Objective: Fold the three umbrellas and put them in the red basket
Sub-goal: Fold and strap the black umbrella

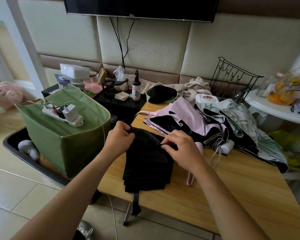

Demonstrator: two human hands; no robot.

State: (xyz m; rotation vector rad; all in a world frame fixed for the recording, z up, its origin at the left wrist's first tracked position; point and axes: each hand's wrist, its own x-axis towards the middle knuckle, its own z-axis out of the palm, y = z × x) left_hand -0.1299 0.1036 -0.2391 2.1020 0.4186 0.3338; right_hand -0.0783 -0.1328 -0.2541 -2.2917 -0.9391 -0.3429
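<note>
Two bare forearms reach in from the bottom edge toward a black umbrella (146,163) lying on the near left part of a wooden table (232,191). Its canopy is gathered into flat pleats, and a black strap hangs from it over the table's front edge. The left hand (119,135) pinches a fold of black fabric at the umbrella's far left corner, fingers curled round it. The right hand (179,148) pinches the cloth at the far right edge, thumb and fingertips closed on it. Both hands sit at the umbrella's far end, with the pleated body stretching back toward the camera between the arms.

Just beyond the right hand lies a pink umbrella (189,116), loose and unfolded, with black lining showing. Touching it on the right is a white umbrella with a green leaf print (246,125), also spread in a heap.

Pale tiles cover the floor, padded panels line the wall, and a television (142,6) hangs above. Left of the table stands a green fabric box (66,141) with a white power strip (62,115) on top. Behind the umbrellas are a brown spray bottle (136,87), a crumpled beige cloth (194,89) and a black wire rack (232,78). A pink fan (6,95) sits on the floor at far left. No red basket can be made out.
</note>
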